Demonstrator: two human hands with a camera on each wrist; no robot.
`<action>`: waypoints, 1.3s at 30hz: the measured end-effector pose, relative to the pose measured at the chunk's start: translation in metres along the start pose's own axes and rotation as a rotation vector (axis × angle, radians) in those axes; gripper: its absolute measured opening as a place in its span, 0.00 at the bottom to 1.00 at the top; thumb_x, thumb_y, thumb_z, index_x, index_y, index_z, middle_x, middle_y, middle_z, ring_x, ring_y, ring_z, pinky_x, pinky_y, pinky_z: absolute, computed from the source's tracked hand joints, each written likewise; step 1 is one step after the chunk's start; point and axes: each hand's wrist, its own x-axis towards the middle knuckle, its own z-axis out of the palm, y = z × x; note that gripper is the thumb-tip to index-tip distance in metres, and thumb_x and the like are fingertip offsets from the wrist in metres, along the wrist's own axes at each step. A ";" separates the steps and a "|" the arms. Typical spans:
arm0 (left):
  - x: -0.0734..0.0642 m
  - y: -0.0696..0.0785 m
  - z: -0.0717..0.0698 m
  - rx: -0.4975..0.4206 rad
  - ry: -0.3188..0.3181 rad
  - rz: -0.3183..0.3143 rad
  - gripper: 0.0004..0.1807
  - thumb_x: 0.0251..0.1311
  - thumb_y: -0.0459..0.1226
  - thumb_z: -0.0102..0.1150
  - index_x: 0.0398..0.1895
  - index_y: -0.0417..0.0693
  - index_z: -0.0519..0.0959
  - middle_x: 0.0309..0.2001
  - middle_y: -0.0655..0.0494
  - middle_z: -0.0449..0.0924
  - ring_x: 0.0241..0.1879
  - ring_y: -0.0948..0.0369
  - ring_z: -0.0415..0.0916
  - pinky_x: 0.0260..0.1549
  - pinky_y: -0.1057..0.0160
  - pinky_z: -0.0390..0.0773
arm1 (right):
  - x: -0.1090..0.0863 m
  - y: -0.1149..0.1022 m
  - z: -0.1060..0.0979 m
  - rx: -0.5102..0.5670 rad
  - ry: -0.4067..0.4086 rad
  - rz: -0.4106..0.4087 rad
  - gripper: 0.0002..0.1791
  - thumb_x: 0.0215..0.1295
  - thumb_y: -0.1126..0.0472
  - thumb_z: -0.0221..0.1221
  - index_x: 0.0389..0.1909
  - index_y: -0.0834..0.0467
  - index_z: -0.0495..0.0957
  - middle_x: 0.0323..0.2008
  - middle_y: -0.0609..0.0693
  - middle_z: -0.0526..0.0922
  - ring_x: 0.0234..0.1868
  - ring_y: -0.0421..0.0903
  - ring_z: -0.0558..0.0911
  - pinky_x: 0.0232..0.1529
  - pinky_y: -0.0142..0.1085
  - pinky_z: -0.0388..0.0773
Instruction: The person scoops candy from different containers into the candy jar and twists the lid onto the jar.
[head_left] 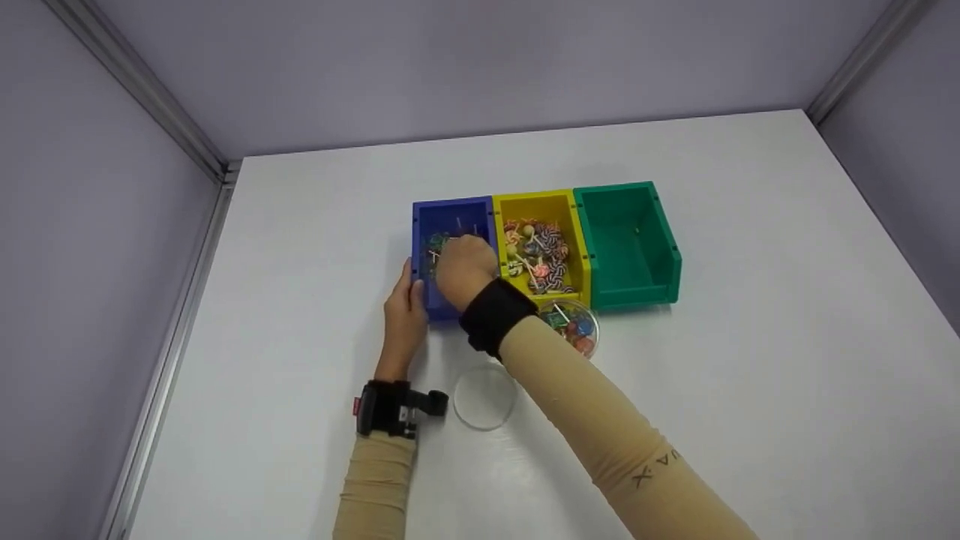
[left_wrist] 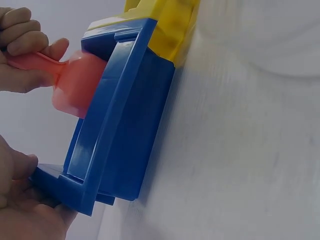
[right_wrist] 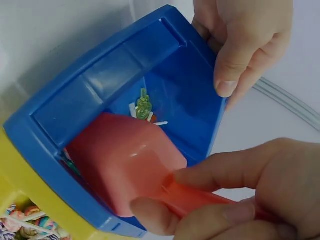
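Note:
My right hand (head_left: 466,271) reaches over the blue bin (head_left: 453,204) and grips the handle of a pinkish-red scoop (right_wrist: 130,160). Its bowl is down inside the bin, underside facing the right wrist camera. Beside it in the bin lies a green lollipop (right_wrist: 144,106) among white sticks; other candies there are partly hidden by the hand. My left hand (head_left: 405,324) pinches the bin's left side wall, thumb on the rim and fingers along the outside. From the left wrist view, the scoop (left_wrist: 77,86) is seen past the bin's front lip.
A yellow bin (head_left: 585,259) holding many swirl lollipops adjoins the blue one. Beyond it stands a green bin (head_left: 621,217) with a tiny speck inside. A round clear tub (head_left: 596,334) of candies sits partly under my right forearm, with a clear round lid (head_left: 484,399) nearer me.

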 end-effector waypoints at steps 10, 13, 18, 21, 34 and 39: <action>-0.001 0.001 0.001 -0.007 0.004 -0.041 0.26 0.75 0.34 0.38 0.72 0.32 0.55 0.72 0.37 0.60 0.73 0.46 0.58 0.74 0.50 0.60 | 0.014 0.001 0.034 0.051 0.236 0.036 0.15 0.73 0.58 0.50 0.47 0.55 0.84 0.39 0.51 0.88 0.37 0.43 0.87 0.32 0.33 0.86; 0.000 0.001 0.001 -0.012 0.006 -0.032 0.26 0.75 0.33 0.39 0.72 0.31 0.55 0.72 0.37 0.60 0.73 0.46 0.58 0.73 0.49 0.60 | 0.018 0.002 0.045 0.070 0.285 0.045 0.13 0.71 0.59 0.52 0.42 0.55 0.85 0.36 0.50 0.89 0.35 0.43 0.87 0.32 0.33 0.85; -0.001 0.002 0.002 -0.022 0.010 -0.031 0.26 0.75 0.33 0.38 0.72 0.31 0.56 0.71 0.37 0.60 0.73 0.46 0.58 0.73 0.50 0.60 | 0.021 0.003 0.058 0.162 0.295 0.070 0.12 0.68 0.57 0.56 0.39 0.58 0.85 0.35 0.51 0.89 0.35 0.45 0.87 0.33 0.35 0.86; -0.001 0.002 0.003 -0.018 0.011 -0.035 0.26 0.74 0.33 0.39 0.72 0.31 0.56 0.71 0.37 0.61 0.73 0.46 0.59 0.73 0.49 0.61 | 0.021 0.004 0.064 0.223 0.289 0.087 0.13 0.67 0.54 0.57 0.39 0.59 0.84 0.36 0.52 0.88 0.37 0.46 0.87 0.34 0.37 0.86; -0.001 0.003 -0.003 0.012 0.012 -0.045 0.26 0.74 0.33 0.40 0.72 0.32 0.55 0.71 0.35 0.60 0.72 0.45 0.59 0.71 0.47 0.63 | 0.009 0.003 0.073 0.352 0.382 0.074 0.13 0.67 0.57 0.55 0.35 0.62 0.82 0.32 0.55 0.87 0.33 0.50 0.87 0.32 0.41 0.86; 0.000 0.001 -0.004 0.010 0.021 -0.049 0.26 0.74 0.33 0.40 0.72 0.32 0.56 0.71 0.36 0.60 0.72 0.45 0.59 0.72 0.48 0.63 | 0.006 0.003 0.079 0.355 0.440 0.048 0.13 0.67 0.57 0.54 0.34 0.63 0.81 0.29 0.55 0.87 0.31 0.50 0.87 0.32 0.41 0.85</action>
